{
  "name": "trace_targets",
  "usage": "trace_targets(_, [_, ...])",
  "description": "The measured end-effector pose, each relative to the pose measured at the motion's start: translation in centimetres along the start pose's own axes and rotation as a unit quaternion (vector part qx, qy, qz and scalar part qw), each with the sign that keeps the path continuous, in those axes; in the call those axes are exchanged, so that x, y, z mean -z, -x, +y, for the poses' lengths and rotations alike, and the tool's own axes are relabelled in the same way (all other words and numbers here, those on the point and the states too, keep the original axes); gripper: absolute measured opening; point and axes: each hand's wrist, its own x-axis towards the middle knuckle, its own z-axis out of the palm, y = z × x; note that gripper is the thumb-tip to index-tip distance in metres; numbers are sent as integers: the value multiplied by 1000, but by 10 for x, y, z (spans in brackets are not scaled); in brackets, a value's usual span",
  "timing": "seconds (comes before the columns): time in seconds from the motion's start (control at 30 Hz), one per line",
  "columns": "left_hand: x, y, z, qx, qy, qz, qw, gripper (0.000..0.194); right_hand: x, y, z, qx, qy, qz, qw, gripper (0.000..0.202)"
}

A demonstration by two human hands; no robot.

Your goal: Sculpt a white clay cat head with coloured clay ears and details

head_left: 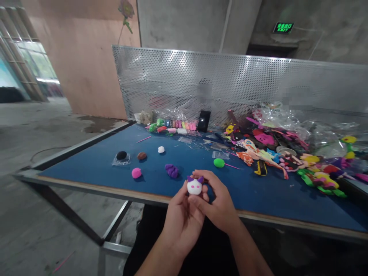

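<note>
A white clay head with 2 purple ears and 2 pink eyes sits between both hands, held just above the near edge of the blue table. The left hand cups it from below and from the side, thumb up along its left. The right hand closes over it from the right, fingers curled round the back and thumb pressed under the face. Both hands are together, clamped on the head, fingertips meeting beneath it.

On the table just beyond lies a purple lump, twisted and ridged. Left of that rests a pink ball. Farther back and left, a black ball sits on a clear wrapper, with a brown ball beside it and a small white ball past that. To the right of the purple lump, a green ball lies with a thin pink stick just beside it.

Along the far edge runs a row of clay packs in many colours, and a black phone stands leaning against the perforated metal screen. The right half of the table is heaped with bright foam figures and crumpled clear bags. A green exit sign glows on the concrete wall above.
</note>
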Motion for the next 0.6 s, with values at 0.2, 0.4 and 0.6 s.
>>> trace_targets(0.2, [-5, 3, -1, -5, 28, 39, 999, 32, -3, 4, 4, -29, -18, -1, 999, 59])
trace_targets(0.4, [-4, 5, 1, -7, 29, 65, 997, 33, -5, 7, 7, -28, -23, 2, 999, 62])
trace_targets(0.6, [-4, 5, 3, 0, 34, 58, 998, 30, -7, 5, 6, -30, -24, 8, 999, 51])
